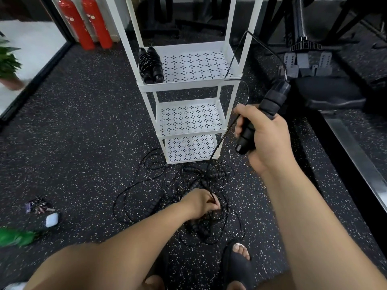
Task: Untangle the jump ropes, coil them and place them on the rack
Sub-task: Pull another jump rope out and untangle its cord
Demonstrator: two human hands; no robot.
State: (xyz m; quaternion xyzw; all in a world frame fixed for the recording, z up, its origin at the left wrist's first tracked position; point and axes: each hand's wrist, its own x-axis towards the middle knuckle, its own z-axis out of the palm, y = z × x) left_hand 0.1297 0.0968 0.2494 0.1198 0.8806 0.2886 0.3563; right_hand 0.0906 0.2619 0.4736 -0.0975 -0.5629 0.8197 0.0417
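Jump ropes point(188, 183) lie in a tangled black heap on the speckled floor point(83, 126), right under your left hand point(201, 203). Its fingers are curled into the heap and pinch one of the strands. Your right hand point(263, 139), raised above and to the right of the left, is clenched around a black handle point(270, 101). A thin cord point(219, 144) arcs up from the handle's far end, then drops past that hand into the heap. Beyond both hands stands the white rack point(188, 85), with one coiled rope point(150, 65) on the left of its upper shelf.
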